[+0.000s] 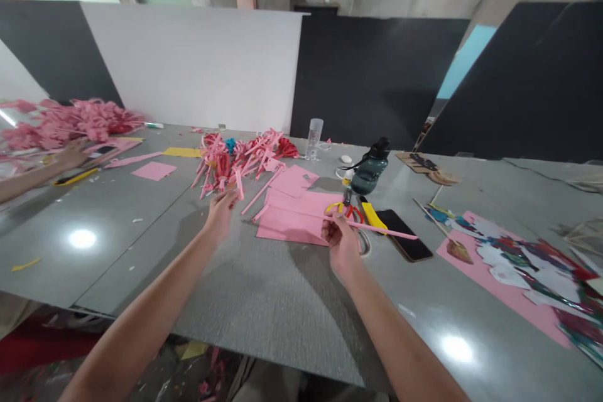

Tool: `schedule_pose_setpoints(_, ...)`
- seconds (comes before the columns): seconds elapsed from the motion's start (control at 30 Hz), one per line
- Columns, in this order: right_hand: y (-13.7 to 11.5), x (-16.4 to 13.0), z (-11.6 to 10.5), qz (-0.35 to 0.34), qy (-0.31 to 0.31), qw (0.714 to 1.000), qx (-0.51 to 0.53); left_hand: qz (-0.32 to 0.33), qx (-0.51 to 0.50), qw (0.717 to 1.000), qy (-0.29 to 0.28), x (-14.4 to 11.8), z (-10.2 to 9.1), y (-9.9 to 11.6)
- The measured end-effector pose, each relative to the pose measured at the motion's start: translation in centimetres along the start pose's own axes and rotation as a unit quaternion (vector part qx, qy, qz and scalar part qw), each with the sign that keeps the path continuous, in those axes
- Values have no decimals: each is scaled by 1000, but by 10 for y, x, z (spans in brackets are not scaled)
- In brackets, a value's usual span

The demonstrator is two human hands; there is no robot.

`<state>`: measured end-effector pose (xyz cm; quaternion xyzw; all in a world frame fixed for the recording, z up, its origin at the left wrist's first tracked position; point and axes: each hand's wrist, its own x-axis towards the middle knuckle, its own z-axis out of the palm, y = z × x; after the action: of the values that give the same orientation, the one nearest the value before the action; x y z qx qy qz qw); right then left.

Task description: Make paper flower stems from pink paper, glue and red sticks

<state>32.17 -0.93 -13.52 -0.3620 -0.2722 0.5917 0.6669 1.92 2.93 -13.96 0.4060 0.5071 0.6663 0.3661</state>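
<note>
Right hand (340,240) was pinched shut on a thin pink paper strip (377,228) over the pink sheets (294,217) mid-worktop, scissors (351,210) and a phone (404,234) just beside it. Left hand (220,210) had its fingers loosely spread, holding nothing, reaching at the pile of pink strips (240,160) further back. Someone else's hand (70,154) rested near the left edge.

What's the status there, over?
Right hand gripping a thin pink paper strip over the pink sheets. Left hand open, reaching at the pile of pink rolls. Scissors and phone beside the right hand.
</note>
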Motion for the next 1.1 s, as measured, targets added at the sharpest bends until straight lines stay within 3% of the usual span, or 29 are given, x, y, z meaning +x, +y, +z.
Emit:
schedule_pose_setpoints(0.17, 3, -1, -2, -32, 6, 999, -30, -47, -115, 987, -105, -5, 26, 11)
schedule_pose_setpoints(0.33, 4, 4, -4, -54, 22, 997, -42, -93, -133, 969, -185, -10, 43, 10)
schedule_pose_setpoints(0.67, 17, 10, -7, -47, 27, 995, -84, -108, -106, 972, -178, -10, 19, -13)
schedule_pose_setpoints(1.1, 6, -1, -6, -94, 55, 991, -74, -39, -66, 981, -179, -29, 21, -25)
